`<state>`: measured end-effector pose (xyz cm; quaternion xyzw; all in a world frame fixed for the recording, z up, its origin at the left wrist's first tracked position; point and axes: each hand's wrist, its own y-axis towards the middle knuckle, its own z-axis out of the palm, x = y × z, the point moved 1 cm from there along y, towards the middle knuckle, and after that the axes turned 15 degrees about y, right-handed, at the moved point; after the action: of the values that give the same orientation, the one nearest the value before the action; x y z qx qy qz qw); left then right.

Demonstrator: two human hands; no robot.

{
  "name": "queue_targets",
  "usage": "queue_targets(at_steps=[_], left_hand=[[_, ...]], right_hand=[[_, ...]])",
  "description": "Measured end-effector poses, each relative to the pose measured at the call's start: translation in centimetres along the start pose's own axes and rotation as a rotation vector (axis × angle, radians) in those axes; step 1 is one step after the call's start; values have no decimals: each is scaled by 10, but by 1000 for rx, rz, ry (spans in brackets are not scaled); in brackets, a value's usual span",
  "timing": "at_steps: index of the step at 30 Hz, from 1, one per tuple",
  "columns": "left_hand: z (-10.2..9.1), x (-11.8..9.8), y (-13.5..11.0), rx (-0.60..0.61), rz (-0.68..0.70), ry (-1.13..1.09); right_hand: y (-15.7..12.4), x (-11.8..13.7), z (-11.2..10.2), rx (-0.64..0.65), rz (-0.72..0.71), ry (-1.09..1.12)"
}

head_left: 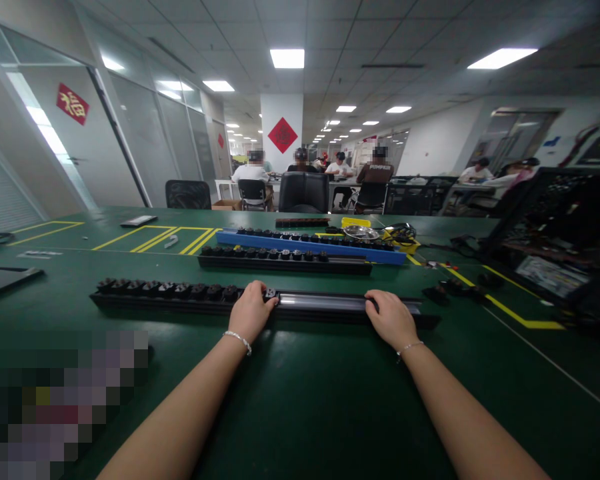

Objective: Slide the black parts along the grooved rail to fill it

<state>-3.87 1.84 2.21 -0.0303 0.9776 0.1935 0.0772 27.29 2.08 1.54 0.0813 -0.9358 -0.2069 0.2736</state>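
Observation:
A long black channel rail [325, 302] lies across the green table in front of me. Several small black round parts [167, 288] sit in a row along its left portion, and the right portion shows a bare silvery channel. My left hand [251, 313] is closed at the end of that row, thumb and fingers around a small black round part [271, 293] in the channel. Further right, my right hand [393, 318] grips the rail near its right end, fingers curled over the far edge. The left palm hides some of the rail.
Behind lie a second black rail [285, 264] and a blue rail [310, 245], both bearing black parts. A metal dish [361, 232] and yellow trays stand beyond. Loose black pieces [450, 291] lie at right, near a dark equipment frame [545, 233]. Several people sit at far tables.

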Motion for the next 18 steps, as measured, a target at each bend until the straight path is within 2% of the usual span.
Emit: queue_targets(at_steps=[18], left_hand=[[0,-3,0,22,18,-79]], right_hand=[[1,0,0,13,7,-10]])
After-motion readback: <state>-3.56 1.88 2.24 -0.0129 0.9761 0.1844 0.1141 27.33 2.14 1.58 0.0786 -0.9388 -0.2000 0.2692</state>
